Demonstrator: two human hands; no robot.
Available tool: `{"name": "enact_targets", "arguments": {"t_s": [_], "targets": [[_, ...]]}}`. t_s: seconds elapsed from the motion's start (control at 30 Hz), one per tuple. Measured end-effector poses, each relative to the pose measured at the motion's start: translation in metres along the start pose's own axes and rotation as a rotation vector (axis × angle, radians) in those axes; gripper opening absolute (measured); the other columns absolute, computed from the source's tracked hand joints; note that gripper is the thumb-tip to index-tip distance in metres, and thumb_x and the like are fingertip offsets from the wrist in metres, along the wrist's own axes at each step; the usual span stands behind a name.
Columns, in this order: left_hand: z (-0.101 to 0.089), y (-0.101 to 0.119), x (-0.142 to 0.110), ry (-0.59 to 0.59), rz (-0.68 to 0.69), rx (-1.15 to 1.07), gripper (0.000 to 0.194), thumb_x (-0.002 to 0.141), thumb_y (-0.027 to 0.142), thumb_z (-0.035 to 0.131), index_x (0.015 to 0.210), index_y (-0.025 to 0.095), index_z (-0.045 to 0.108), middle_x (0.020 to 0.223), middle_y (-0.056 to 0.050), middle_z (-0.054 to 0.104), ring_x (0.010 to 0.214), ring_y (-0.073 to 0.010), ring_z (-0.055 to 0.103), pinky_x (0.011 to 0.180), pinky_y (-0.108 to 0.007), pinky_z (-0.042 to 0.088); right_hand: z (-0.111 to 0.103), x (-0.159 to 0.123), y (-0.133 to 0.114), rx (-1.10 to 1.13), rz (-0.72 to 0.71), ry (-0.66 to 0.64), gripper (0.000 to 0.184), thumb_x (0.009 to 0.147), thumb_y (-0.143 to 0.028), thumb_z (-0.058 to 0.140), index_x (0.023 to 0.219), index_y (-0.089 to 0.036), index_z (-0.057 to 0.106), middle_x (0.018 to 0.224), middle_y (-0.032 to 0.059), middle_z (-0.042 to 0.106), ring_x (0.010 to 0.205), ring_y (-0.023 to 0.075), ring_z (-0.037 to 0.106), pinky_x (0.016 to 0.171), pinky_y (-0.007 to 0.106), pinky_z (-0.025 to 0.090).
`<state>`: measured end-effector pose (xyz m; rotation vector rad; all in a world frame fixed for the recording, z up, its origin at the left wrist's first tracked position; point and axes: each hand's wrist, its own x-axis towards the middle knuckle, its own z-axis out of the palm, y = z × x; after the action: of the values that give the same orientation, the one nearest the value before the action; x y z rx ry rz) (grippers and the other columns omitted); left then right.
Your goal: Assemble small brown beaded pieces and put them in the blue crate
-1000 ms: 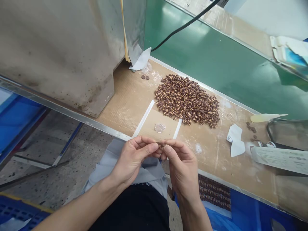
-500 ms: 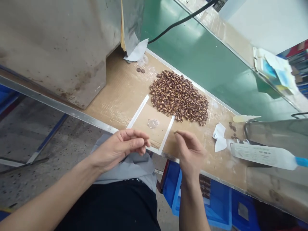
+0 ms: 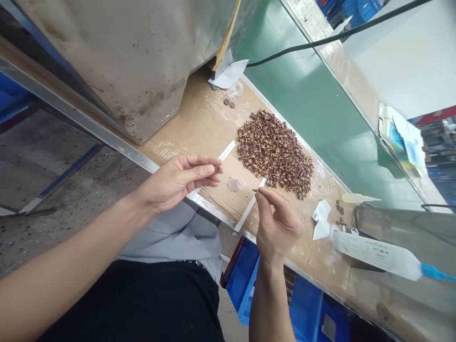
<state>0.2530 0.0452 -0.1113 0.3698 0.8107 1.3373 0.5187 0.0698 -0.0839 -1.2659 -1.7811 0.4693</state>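
My right hand (image 3: 278, 223) pinches a tiny dark part (image 3: 255, 190) between thumb and forefinger, above the worktop. It looks like the small brown, brass-pronged pieces in the large pile (image 3: 274, 152) behind it. To the left, my left hand (image 3: 192, 180) is held in the air with its fingers curled and its thumb against the forefinger; whatever might be in that pinch is too small to make out. Between the hands a small clear round plastic piece (image 3: 237, 184) lies on the cardboard, in an area bounded by white strips (image 3: 245, 213).
A white squeeze bottle (image 3: 377, 254) with a blue tip lies at the right beside a crumpled white tissue (image 3: 321, 219). Brown discs (image 3: 229, 103) lie near a clear cup (image 3: 235, 89). A metal housing (image 3: 124, 61) stands at the left; blue bins (image 3: 306, 308) are below the table edge.
My head view has shifted and tilted. My hands are slightly closer together, and the right hand still holds the small part up. The pile looks the same.
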Motion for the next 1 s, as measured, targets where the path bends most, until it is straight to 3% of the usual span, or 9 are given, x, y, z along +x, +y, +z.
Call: {"name": "enact_targets", "arguments": {"t_s": [0.1, 0.2, 0.43, 0.73, 1.0], "targets": [[0.000, -0.002, -0.002, -0.008, 0.000, -0.013, 0.023, 0.091, 0.026, 0.107, 0.110, 0.017, 0.098, 0.116, -0.012, 0.094, 0.093, -0.0198, 0.090, 0.099, -0.030, 0.076, 0.008, 0.009, -0.010, -0.067, -0.109, -0.035, 0.008, 0.115, -0.029, 0.085, 0.116, -0.031, 0.092, 0.114, 0.0044, 0.091, 0.105, 0.0269, 0.085, 0.096, 0.046, 0.069], [-0.001, -0.002, -0.003, -0.038, 0.003, -0.047, 0.022, 0.093, 0.026, 0.107, 0.111, 0.016, 0.098, 0.116, -0.011, 0.094, 0.091, -0.0173, 0.089, 0.095, -0.025, 0.075, 0.013, 0.015, -0.013, -0.143, -0.230, -0.071, 0.012, 0.117, -0.023, 0.082, 0.118, -0.032, 0.091, 0.113, 0.0030, 0.092, 0.104, 0.0265, 0.085, 0.098, 0.046, 0.067], [-0.002, -0.002, -0.004, -0.105, 0.012, -0.090, 0.023, 0.095, 0.026, 0.107, 0.113, 0.016, 0.098, 0.116, -0.011, 0.094, 0.093, -0.0156, 0.088, 0.095, -0.023, 0.074, 0.022, 0.020, -0.009, -0.254, -0.452, -0.058, 0.016, 0.116, -0.012, 0.081, 0.118, -0.026, 0.089, 0.111, 0.0034, 0.092, 0.097, 0.0235, 0.082, 0.092, 0.041, 0.064], [-0.005, -0.004, -0.004, -0.123, 0.016, -0.095, 0.023, 0.097, 0.028, 0.106, 0.115, 0.017, 0.098, 0.116, -0.010, 0.093, 0.095, -0.0155, 0.089, 0.096, -0.024, 0.073, 0.024, 0.019, -0.010, -0.291, -0.461, -0.062, 0.015, 0.118, -0.015, 0.080, 0.117, -0.027, 0.088, 0.110, 0.0030, 0.092, 0.096, 0.0240, 0.083, 0.092, 0.042, 0.064], [-0.005, -0.005, -0.003, -0.114, 0.014, -0.080, 0.024, 0.096, 0.030, 0.106, 0.114, 0.017, 0.098, 0.117, -0.012, 0.093, 0.095, -0.0173, 0.089, 0.097, -0.028, 0.074, 0.024, 0.015, -0.016, -0.183, -0.232, -0.021, 0.006, 0.115, -0.022, 0.086, 0.117, -0.025, 0.090, 0.107, 0.0029, 0.091, 0.092, 0.0224, 0.082, 0.087, 0.037, 0.064]]}}
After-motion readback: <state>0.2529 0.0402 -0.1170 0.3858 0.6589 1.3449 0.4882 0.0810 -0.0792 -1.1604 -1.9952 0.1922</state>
